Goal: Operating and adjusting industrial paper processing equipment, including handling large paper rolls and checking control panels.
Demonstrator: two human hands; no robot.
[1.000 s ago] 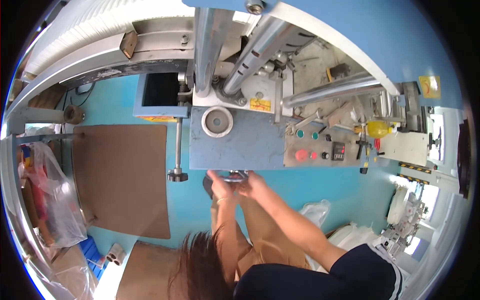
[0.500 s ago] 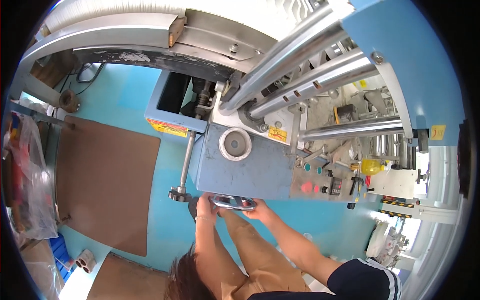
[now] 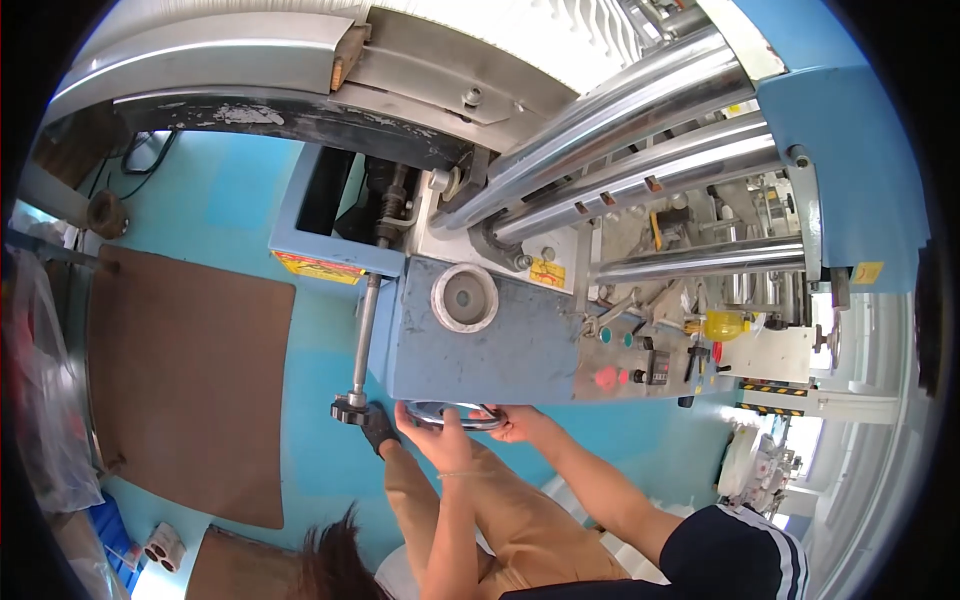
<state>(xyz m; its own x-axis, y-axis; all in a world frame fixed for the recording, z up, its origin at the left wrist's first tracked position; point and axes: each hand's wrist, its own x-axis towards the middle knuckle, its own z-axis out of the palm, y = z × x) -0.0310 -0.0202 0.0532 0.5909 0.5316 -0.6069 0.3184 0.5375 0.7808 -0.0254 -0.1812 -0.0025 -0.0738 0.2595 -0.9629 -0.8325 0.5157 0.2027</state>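
Observation:
At the front face of the blue machine (image 3: 480, 360), a shiny chrome handwheel (image 3: 482, 424) is seen nearly edge-on. My left hand (image 3: 437, 437) is closed on its left, near side, with the thumb raised over the wheel. At the wheel's right end, my right hand (image 3: 516, 424) has its fingers bent round the rim. The machine hides part of the wheel's far side. On the machine's top, just beyond my hands, lies a round pale ring with a grey centre (image 3: 465, 298).
To the left a steel shaft with a black knob (image 3: 350, 408) sticks out toward me. Buttons and a small display sit on the control panel (image 3: 635, 365) at the right. Thick chrome bars (image 3: 620, 130) cross above the machine. A brown mat (image 3: 190, 385) covers floor on the left.
My left hand has shifted from the wheel's left end to its near side, and that forearm has swung right. My right hand stays at the right end. The view has moved slightly.

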